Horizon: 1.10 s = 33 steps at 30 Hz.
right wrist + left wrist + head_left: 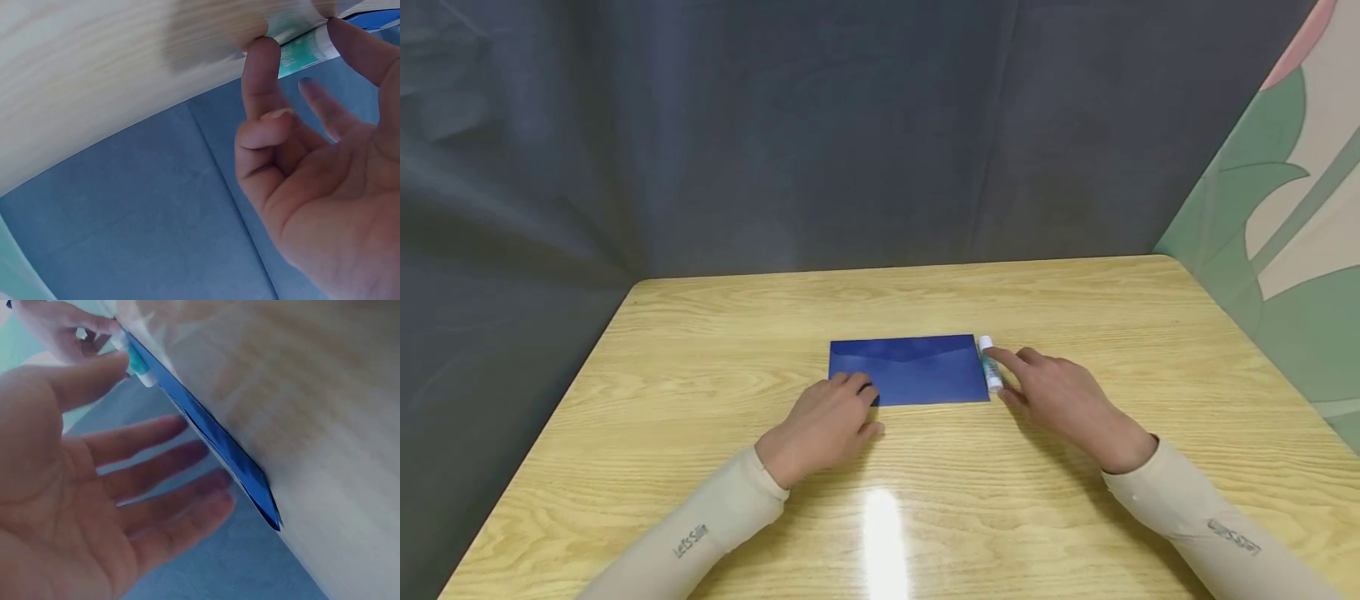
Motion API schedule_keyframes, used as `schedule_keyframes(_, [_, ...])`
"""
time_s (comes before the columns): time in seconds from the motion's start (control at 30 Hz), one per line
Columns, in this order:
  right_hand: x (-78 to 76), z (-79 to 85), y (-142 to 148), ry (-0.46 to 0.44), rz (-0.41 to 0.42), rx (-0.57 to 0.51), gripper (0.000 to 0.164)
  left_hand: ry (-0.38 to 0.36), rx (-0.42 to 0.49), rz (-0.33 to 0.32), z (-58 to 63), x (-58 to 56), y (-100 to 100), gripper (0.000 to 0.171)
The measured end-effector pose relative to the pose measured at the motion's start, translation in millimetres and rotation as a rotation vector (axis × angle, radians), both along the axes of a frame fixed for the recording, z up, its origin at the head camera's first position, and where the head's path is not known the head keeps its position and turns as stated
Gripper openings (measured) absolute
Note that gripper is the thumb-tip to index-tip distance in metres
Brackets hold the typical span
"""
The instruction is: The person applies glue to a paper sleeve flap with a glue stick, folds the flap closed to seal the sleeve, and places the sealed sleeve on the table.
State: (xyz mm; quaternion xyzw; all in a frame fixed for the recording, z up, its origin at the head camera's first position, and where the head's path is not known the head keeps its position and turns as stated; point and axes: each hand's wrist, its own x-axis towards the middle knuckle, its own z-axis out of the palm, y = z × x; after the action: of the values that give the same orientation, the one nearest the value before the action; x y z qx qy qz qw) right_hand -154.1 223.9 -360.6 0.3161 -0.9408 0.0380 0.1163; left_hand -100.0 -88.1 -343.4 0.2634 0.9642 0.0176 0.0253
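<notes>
A dark blue envelope lies flat on the table, its pointed flap edge facing up. My left hand is over its near left corner with fingers loosely spread; in the left wrist view those fingers overlap the envelope's long edge. Right beside the envelope's right edge lies a white and green glue stick. My right hand has its index finger at the far end of the stick and its thumb at the near end. The right wrist view shows the glue stick between these two fingertips, the other fingers bent.
The wood-grain table has rounded far corners. A dark grey curtain hangs behind it and along the left. On the right stands a wall with a green and pink plant pattern.
</notes>
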Motion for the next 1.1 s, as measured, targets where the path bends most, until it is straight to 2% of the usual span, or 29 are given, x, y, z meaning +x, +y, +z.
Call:
schedule_keyframes(0.1, [2.7,0.2,1.3,-0.022,-0.026,-0.001,0.054,0.006,-0.002,0.014,0.4,-13.2,4.5,0.05])
schedule_keyframes(0.2, [5.0,-1.4,2.7,-0.028,-0.039,-0.011,0.053,-0.064,-0.019,0.034,0.9,-25.4,7.7,0.057])
schedule_keyframes(0.33, [8.4,-3.4,5.5,-0.03,-0.045,-0.022,0.053,-0.171,-0.069,0.046,2.0,-34.5,8.3,0.065])
schedule_keyframes(0.43, [10.5,-4.3,6.6,-0.033,-0.041,-0.019,0.054,-0.225,-0.093,0.056,3.2,-36.7,7.9,0.065])
schedule_keyframes(0.57, [14.1,-2.2,2.7,0.012,-0.003,-0.025,0.051,-0.239,-0.102,0.051,3.3,-37.8,7.3,0.063])
schedule_keyframes(0.7, [19.5,2.6,-10.7,0.037,0.127,-0.045,0.043,-0.23,-0.101,0.039,1.3,-40.2,7.1,0.061])
schedule_keyframes(0.8, [24.0,2.0,-22.7,-0.013,0.237,-0.016,0.042,-0.246,-0.093,0.048,-1.4,-41.8,7.5,0.06])
schedule_keyframes(0.87, [26.4,-0.1,-28.3,-0.052,0.273,0.02,0.041,-0.266,-0.084,0.057,-3.6,-42.7,8.3,0.06])
schedule_keyframes(1.0, [30.6,-4.4,-33.4,-0.1,0.276,0.075,0.039,-0.283,-0.066,0.064,-9.0,-42.6,10.1,0.06])
schedule_keyframes(1.1, [30.9,-5.9,-35.3,-0.107,0.269,0.066,0.036,-0.276,-0.029,0.077,-11.6,-40.9,8.5,0.061])
